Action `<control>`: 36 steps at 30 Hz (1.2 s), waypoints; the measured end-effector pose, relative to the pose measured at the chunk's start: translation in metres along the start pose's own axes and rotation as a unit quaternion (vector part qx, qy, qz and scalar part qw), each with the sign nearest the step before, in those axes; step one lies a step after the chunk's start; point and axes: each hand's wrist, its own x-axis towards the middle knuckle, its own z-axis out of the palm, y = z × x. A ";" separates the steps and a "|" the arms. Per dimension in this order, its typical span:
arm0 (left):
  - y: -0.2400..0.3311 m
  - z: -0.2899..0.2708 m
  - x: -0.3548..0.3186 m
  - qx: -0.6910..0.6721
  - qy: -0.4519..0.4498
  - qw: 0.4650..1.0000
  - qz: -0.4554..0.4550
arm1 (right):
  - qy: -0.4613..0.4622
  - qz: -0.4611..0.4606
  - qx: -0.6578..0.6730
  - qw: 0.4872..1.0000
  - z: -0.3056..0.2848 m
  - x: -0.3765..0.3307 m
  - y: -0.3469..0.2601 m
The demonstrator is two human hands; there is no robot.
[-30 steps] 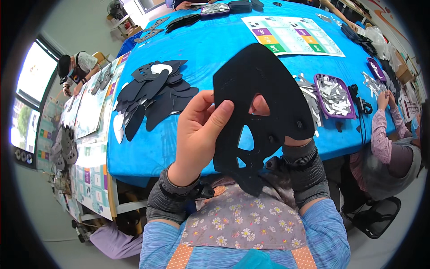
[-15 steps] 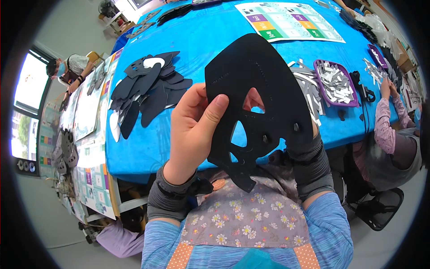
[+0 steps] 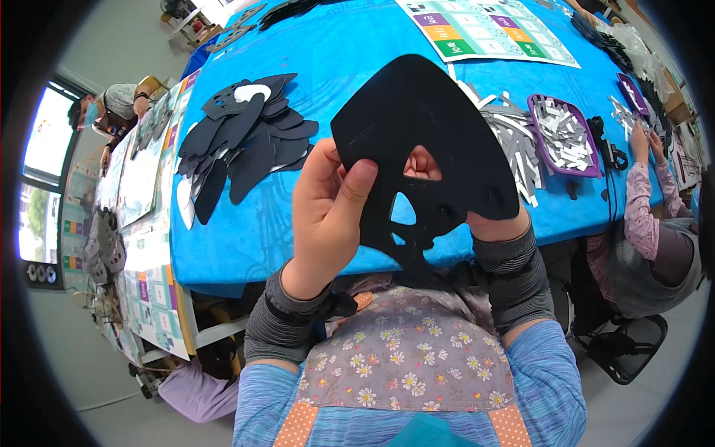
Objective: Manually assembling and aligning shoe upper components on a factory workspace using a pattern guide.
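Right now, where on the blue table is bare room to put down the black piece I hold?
The blue table is bare in its middle, between the pile of black pieces and the coloured chart. The near edge below that pile is bare too. The right side is crowded: grey strips, then the purple tray. Both hands, left and right, hold the black cut-out.

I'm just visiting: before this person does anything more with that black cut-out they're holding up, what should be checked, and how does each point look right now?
1. Left hand grips the black cut-out, thumb on its front: ok.
2. Right hand supports it from behind: mostly hidden, cannot tell.
3. Cut-out held above the blue table, apart from the pile of black pieces: ok.
4. Cut-out flat, no folds showing: ok.
5. Purple tray of grey strips within reach on the right: ok.
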 end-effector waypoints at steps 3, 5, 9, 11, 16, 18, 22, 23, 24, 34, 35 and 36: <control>0.004 0.003 -0.001 0.000 0.012 1.000 0.003 | 0.090 0.060 0.092 0.990 0.017 -0.003 -0.014; 0.005 0.004 0.001 0.005 0.014 1.000 0.003 | 0.121 0.085 0.084 0.985 0.016 -0.003 -0.014; 0.006 0.004 0.001 0.043 0.028 0.998 -0.037 | 0.067 0.016 -0.006 0.998 0.007 0.000 -0.015; 0.005 0.004 0.002 0.063 0.032 0.996 -0.048 | 0.064 0.023 -0.010 0.998 0.007 0.001 -0.017; 0.000 0.003 0.004 0.096 0.038 0.994 -0.035 | 0.050 0.019 -0.060 0.997 -0.001 0.004 -0.014; 0.000 0.004 0.004 0.098 0.041 0.994 -0.038 | 0.050 0.020 -0.062 0.997 -0.003 0.005 -0.012; -0.003 0.003 0.005 0.105 0.044 0.993 -0.039 | 0.063 0.024 -0.052 0.996 -0.003 0.005 -0.011; -0.002 0.003 0.005 0.105 0.044 0.993 -0.040 | 0.063 0.024 -0.051 0.996 -0.002 0.005 -0.010; 0.000 0.004 0.004 0.085 0.043 0.994 -0.053 | 0.073 0.008 -0.054 0.996 -0.001 0.004 -0.010; 0.001 0.003 0.005 0.053 0.037 0.996 -0.055 | 0.096 -0.045 -0.023 0.994 0.002 0.002 -0.004; 0.001 0.003 0.005 0.053 0.037 0.996 -0.055 | 0.096 -0.045 -0.023 0.994 0.002 0.003 -0.004; 0.001 0.003 0.005 0.057 0.036 0.996 -0.056 | 0.095 -0.039 -0.022 0.994 0.002 0.003 -0.004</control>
